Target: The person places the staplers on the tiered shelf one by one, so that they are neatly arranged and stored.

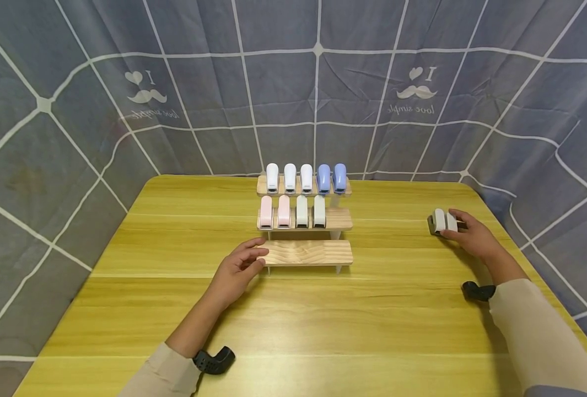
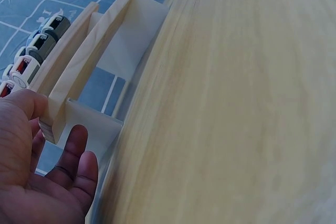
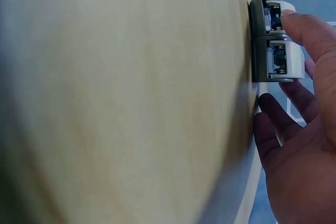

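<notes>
At the right of the table, my right hand (image 1: 473,238) grips two small grey-white staplers (image 1: 439,220) standing side by side. In the right wrist view, its thumb lies on the front of the upper stapler (image 3: 266,17), and the lower stapler (image 3: 278,60) sits against it. My left hand (image 1: 237,268) holds the left end of the lowest wooden shelf (image 1: 308,252), thumb at the front edge and fingers at the back. Seen from the left wrist, its other fingers (image 2: 79,140) hang free below the board (image 2: 84,66).
On the middle shelf (image 1: 340,219) stand two pink staplers (image 1: 266,210) and two grey-green staplers (image 1: 301,212). Three white staplers (image 1: 290,176) and two blue staplers (image 1: 323,178) line the top shelf (image 1: 262,187). A grey checked curtain (image 1: 283,88) surrounds the table (image 1: 184,231) behind and at the sides.
</notes>
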`<state>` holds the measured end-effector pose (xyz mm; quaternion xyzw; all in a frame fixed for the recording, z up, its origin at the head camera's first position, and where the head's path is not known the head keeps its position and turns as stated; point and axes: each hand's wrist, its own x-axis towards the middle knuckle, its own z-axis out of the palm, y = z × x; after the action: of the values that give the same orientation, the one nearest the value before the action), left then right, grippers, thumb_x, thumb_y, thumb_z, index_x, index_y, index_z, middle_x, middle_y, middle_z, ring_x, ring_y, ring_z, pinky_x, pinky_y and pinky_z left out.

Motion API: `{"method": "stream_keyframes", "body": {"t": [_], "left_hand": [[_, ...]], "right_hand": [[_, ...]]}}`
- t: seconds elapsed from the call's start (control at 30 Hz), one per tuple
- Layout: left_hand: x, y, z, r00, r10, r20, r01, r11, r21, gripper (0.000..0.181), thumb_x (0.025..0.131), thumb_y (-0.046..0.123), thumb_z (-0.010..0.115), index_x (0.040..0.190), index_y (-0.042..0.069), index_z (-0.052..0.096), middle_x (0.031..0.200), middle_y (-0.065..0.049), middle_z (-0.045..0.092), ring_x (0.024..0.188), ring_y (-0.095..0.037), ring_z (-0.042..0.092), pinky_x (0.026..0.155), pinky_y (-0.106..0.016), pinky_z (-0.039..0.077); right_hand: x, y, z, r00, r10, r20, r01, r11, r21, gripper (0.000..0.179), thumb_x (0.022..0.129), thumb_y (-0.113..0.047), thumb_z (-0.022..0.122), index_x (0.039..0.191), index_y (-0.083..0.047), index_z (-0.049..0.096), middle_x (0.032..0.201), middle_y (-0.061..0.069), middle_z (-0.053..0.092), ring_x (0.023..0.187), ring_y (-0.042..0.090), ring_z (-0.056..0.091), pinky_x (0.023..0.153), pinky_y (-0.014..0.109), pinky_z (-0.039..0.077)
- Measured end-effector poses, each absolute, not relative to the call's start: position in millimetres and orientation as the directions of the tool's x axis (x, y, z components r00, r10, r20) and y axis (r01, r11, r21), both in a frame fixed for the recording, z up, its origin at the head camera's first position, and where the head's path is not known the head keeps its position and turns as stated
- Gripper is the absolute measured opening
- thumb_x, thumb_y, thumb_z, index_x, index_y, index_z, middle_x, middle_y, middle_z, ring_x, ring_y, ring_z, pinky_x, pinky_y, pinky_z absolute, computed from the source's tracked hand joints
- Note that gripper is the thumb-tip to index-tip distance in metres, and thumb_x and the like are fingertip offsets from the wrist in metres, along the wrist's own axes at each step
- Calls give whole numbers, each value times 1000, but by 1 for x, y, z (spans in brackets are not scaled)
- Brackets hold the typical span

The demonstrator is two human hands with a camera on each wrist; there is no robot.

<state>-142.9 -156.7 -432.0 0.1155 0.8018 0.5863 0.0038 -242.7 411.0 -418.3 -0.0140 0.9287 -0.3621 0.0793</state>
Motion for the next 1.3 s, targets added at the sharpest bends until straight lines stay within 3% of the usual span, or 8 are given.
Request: {"method": "stream_keyframes", "body": {"t": [0.13,0.3,0.7,0.93,1.0,1.1,1.2,1.3], "left_hand": [[-143,-157,-432,-973,190,129,180,285,941,22,98,13,64,118,6,71,144,2,52,118,-20,56,90,-29,47],[-144,-156,-433,-973,190,131,182,284,941,23,98,13,64,118,6,71,144,2,52,117,-20,57,90,-28,48],[-143,-156,-431,-973,190,129,180,287,941,22,99,11,63,118,5,71,143,2,53,119,-21,56,90,-28,48],[-143,-155,-432,-973,189,128,180,286,941,22,98,10,63,118,5,71,142,2,53,118,-21,56,90,-28,48],[-143,-155,-432,-973,191,129,181,283,942,22,98,10,63,118,5,71,142,2,53,118,-21,56,90,-27,48],[-143,-155,-432,-973,193,130,182,282,942,22,98,11,63,118,5,71,142,2,53,118,-21,56,90,-27,48],[-143,-155,-432,-972,193,131,183,282,942,22,98,11,63,118,5,71,143,2,53,119,-21,56,90,-27,47],[-143,-156,-432,-973,191,132,183,283,941,22,98,12,63,118,5,71,143,2,52,120,-21,55,90,-27,47]], "right_hand": [[-240,413,-420,-990,-83,-117,15,747,-664,81,100,-31,62,155,6,16,143,42,33,129,57,35,95,56,39],[-236,415,-421,-989,-82,-125,22,745,-667,83,99,-31,63,155,6,14,143,43,31,130,58,34,99,64,34],[-227,414,-419,-990,-100,-104,-10,771,-637,80,101,-26,60,153,11,11,140,45,33,127,60,36,98,64,37],[-223,415,-420,-995,-49,-89,19,773,-634,82,100,-32,61,154,8,13,140,44,35,127,60,37,97,65,37],[-221,415,-419,-996,-37,-81,23,769,-639,82,100,-32,61,155,7,14,143,43,33,128,59,37,96,58,43],[-218,413,-417,-998,-25,-56,18,760,-649,81,100,-31,62,155,6,16,144,41,32,128,58,38,83,30,51],[-215,410,-414,-999,-22,-30,4,752,-660,80,99,-30,63,154,6,18,144,41,33,127,58,38,70,9,40],[-213,406,-411,-1000,-25,-3,-17,741,-671,79,98,-28,65,154,6,20,143,40,35,127,58,38,68,5,37]]}}
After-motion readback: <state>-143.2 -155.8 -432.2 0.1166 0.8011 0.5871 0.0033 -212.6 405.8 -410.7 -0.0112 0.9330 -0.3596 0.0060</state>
